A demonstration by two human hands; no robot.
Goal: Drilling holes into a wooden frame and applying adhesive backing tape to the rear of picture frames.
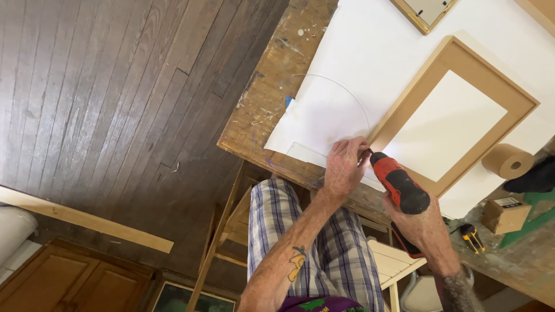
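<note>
My right hand (419,222) grips a red and black cordless drill (399,182), its tip pointed at the near corner of a light wooden picture frame (417,92). My left hand (346,164) rests beside the drill tip, fingers pinched at that frame corner, holding something too small to tell. The frame lies face down on a white sheet (358,63) that covers a worn wooden workbench (272,86). A thin wire (347,92) arcs across the sheet from the frame corner.
A roll of brown paper tape (509,160) and a small cardboard box (506,214) sit right of the frame. A yellow and black tool (473,237) lies near the box. Another frame corner (422,14) shows at the top. A wooden stool (231,231) stands below the bench.
</note>
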